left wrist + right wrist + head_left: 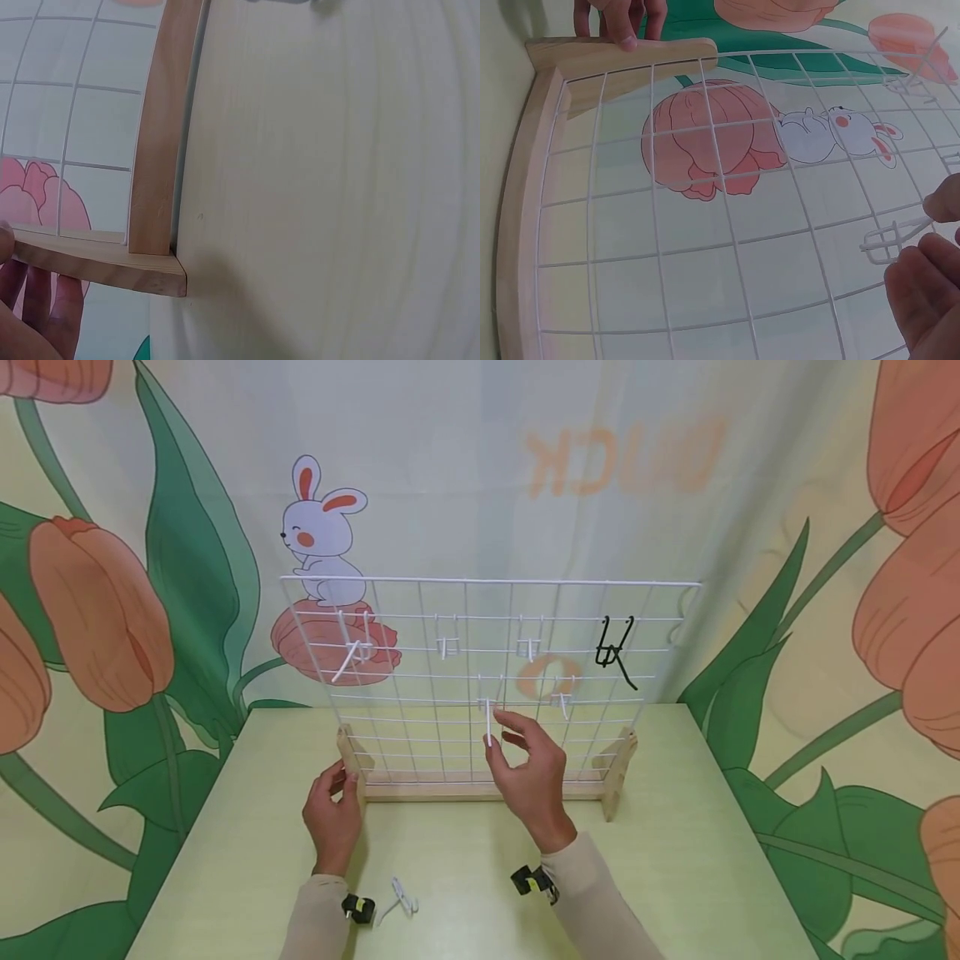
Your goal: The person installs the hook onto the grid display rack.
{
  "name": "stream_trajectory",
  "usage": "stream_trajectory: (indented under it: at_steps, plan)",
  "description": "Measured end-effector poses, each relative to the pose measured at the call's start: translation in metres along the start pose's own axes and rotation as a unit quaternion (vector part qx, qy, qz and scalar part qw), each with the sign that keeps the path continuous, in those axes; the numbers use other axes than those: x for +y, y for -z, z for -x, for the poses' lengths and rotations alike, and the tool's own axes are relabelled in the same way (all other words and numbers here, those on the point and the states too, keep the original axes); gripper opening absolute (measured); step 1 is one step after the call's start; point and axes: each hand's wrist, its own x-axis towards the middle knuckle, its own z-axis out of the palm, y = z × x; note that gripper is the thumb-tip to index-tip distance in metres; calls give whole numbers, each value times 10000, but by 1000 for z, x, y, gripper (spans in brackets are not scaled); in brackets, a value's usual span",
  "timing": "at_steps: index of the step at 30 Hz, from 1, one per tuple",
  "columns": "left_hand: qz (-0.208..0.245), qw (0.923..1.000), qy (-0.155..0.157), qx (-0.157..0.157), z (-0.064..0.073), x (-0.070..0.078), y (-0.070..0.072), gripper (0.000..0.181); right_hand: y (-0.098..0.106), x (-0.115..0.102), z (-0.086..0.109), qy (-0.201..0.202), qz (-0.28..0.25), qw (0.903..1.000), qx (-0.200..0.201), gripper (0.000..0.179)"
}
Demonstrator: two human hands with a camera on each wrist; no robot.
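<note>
A white wire grid panel [489, 582] stands upright in a wooden base [427, 792] on the table. My right hand [536, 777] pinches the arm of a white hook [489, 727] between thumb and fingers, at the grid's lower middle. In the right wrist view, that hook's wire back [881, 244] lies against the grid wires. My left hand [332, 818] holds the base's left wooden end piece [112, 271], thumb on one side and fingers on the other.
Other white hooks hang on the grid: one at left [352, 652], one at upper middle [447, 646] and more to the right. A black hook [615, 653] hangs at the upper right. Loose white hooks [401, 897] lie on the table near my left wrist.
</note>
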Motion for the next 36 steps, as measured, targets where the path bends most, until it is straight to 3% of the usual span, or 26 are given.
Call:
stream_trajectory:
  at_steps: [7, 13, 17, 24, 29, 36]
  plan:
    - [75, 10000, 2, -46, -1, -1, 0, 30, -3, -4, 23, -735, -311, 9965, -233, 30]
    - [34, 10000, -62, -8, -1, -2, 1, 30, -12, -5, 54, -1046, -379, 9876, -1108, 27]
    - [5, 10000, -82, -4, -1, -2, 1, 30, -21, -8, 78, -1359, -407, 9709, -1928, 30]
    - [-2, 10000, -97, -22, -2, -2, 1, 30, -40, -18, 123, -1896, -398, 9296, -3136, 33]
    - [-2, 10000, 9, -57, 0, -2, 2, 31, -55, -19, 151, -1889, -315, 9176, -3484, 30]
    - [61, 9999, -43, -96, -1, -2, 2, 30, -67, -16, 170, -1894, -163, 9171, -3504, 30]
